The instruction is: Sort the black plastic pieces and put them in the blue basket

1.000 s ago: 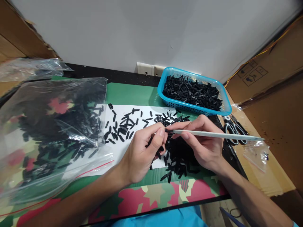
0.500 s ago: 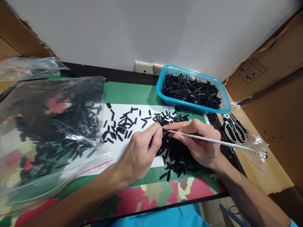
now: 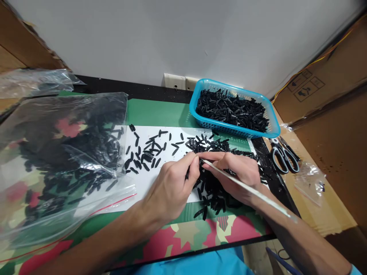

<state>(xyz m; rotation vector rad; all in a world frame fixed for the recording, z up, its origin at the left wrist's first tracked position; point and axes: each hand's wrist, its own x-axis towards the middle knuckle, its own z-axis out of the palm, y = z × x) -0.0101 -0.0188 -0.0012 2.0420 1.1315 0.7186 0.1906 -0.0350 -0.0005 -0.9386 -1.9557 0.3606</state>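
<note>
My left hand (image 3: 174,181) is closed, thumb pressed to the curled forefinger. It pinches a small black piece that is almost wholly hidden by the fingers. My right hand (image 3: 239,173) grips a thin white rod (image 3: 246,187) like a pen, its near end slanting back over the wrist. The rod's front tip meets the left fingertips, where the two hands touch. Under both hands lies a heap of short black strips (image 3: 213,204), and a looser scatter of black strips (image 3: 147,154) rests on the white sheet (image 3: 169,173).
A blue plastic basket (image 3: 197,118) full of black strips stands at the back right. Scissors (image 3: 282,156) and a small clear bag (image 3: 309,183) lie to the right on cardboard. A large zip bag (image 3: 71,133) of black pieces covers the left side.
The rod has swung: its rear end has come down and nearer to me, now over my right forearm. My right hand has rolled over and lowered; the left has barely shifted.
</note>
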